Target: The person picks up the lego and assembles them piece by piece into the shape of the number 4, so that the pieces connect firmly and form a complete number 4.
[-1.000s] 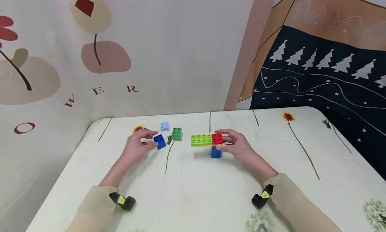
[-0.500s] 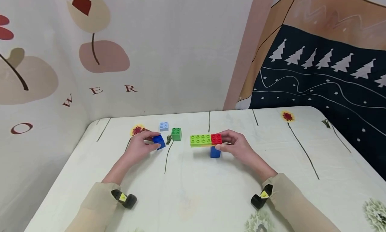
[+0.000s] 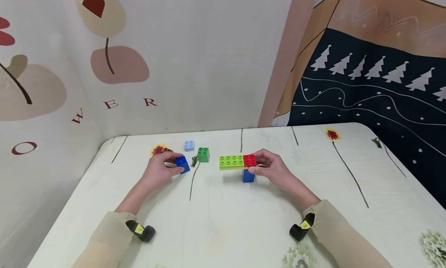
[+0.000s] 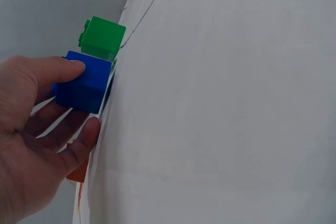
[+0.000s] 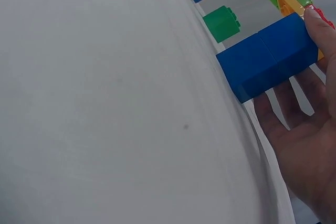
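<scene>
A person sits or stands at a table with a white cloth (image 3: 216, 214) that has flowers printed on it. The left hand (image 3: 158, 171) pinches a dark blue plastic block (image 3: 182, 164) between the thumb and the fingers. The dark blue block is turned a bit, and it is on the left side of the table, near its far edge (it is hard to tell if it touches the cloth).

Just to the right of it sits a green plastic block (image 3: 203, 155) with four bumps on top. Behind these two is a small light blue plastic block (image 3: 189, 145), lying with its bumps up. An orange-red piece (image 4: 79, 172) peeks out past the left fingers, mostly hidden.

The right hand (image 3: 273, 169) grips a built shape by its red end, with the thumb on the near side. On top are a long lime green plastic block (image 3: 231, 162) and a red plastic block (image 3: 249, 160), side by side. A yellow-orange plastic piece (image 5: 286, 1) is under them. Below that, two more blue blocks (image 5: 268, 59), joined together, make a leg under the red end. The lime green part sticks out toward the left hand.
</scene>
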`<move>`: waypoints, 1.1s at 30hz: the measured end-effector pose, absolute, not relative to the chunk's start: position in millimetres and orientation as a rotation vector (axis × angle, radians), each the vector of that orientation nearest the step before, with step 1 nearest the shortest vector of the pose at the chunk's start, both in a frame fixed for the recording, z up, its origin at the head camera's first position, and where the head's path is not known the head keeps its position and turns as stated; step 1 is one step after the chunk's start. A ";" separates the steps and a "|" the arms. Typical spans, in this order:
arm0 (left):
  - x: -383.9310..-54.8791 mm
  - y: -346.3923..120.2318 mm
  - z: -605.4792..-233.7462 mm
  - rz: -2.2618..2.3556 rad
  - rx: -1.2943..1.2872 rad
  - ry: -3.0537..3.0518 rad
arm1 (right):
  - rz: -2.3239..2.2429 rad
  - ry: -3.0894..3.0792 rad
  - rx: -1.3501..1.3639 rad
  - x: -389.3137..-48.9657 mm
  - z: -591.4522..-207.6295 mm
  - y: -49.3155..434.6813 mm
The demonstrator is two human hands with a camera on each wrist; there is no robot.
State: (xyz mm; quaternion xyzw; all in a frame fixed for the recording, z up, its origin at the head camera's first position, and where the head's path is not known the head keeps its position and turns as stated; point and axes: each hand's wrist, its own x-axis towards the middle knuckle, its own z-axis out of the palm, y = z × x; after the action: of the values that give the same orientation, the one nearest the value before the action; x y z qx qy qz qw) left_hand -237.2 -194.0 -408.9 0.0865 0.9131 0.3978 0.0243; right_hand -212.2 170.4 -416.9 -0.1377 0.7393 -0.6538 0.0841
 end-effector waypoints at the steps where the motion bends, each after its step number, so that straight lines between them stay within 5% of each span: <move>1: -237.0 -194.3 -408.6 1.237 0.259 2.816 | -1.953 2.204 -0.413 -212.2 -417.1 170.4; 33: -232.7 -182.9 -391.9 1.381 0.176 2.748 | -1.929 2.235 -0.365 -211.2 -416.1 170.2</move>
State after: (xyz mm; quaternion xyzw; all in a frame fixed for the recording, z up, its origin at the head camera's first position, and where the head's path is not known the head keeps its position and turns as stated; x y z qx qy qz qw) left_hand -232.7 -182.9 -391.9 0.0570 0.8916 0.4481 0.0303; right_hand -211.2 170.2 -416.1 -0.1223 0.7487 -0.6462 0.0833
